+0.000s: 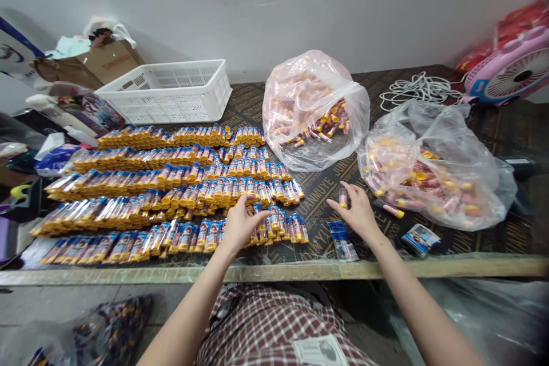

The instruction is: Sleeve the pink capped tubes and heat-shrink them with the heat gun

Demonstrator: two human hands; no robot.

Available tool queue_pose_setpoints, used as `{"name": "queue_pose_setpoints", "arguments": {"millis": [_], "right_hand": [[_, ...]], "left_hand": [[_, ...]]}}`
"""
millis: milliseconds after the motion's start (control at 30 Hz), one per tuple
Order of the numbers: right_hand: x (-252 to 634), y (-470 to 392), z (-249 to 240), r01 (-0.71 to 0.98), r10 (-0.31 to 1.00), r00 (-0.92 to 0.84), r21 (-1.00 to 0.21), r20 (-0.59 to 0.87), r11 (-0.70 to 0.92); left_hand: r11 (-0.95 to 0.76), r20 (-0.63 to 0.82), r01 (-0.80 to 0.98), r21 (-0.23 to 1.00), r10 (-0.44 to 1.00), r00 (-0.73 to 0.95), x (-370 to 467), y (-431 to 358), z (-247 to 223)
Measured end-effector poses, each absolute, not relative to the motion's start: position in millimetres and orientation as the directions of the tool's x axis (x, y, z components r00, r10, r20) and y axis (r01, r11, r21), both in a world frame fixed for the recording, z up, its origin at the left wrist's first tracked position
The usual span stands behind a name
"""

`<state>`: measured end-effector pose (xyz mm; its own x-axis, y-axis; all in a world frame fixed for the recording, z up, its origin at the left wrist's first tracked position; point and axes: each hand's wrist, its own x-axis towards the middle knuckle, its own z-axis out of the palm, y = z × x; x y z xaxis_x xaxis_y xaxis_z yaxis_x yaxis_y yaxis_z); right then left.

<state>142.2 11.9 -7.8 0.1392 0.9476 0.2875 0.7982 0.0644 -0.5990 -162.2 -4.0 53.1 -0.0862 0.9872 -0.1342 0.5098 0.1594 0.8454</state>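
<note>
My left hand (242, 223) is over the front rows of small yellow-and-blue labelled tubes (210, 235), its thumb stretched to the right and its fingertips at the tubes. What it holds, if anything, is hidden. My right hand (355, 211) is near the table's front, thumb and fingers apart around a small clear tube (343, 197) with a yellow end. Just below it lies a bundle of flat blue-topped pieces (342, 240). A pink tube with a yellow cap (393, 211) rests to the right, and a stack of printed labels (421, 239) lies nearer the edge.
Two clear bags of pink-and-yellow tubes (306, 103) (446, 177) stand behind and to the right. A white basket (171, 94) is at the back left. A coiled white cable (422, 91) and a pink fan (508, 71) occupy the back right.
</note>
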Motion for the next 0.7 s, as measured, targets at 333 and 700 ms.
{"name": "queue_pose_setpoints", "arguments": {"millis": [333,700], "right_hand": [[161.2,7.3,-29.0,0.869,0.98,0.117,-0.495,0.158,-0.024],[176.4,-49.1,12.0,0.655,0.931,0.262,-0.755,0.254,0.021]], "left_hand": [[-0.065,-0.034,0.909,0.411,0.996,0.087,-115.3,-17.1,54.5],[-0.429,-0.171,0.792,0.434,0.824,0.54,10.7,-12.5,-6.8]]}}
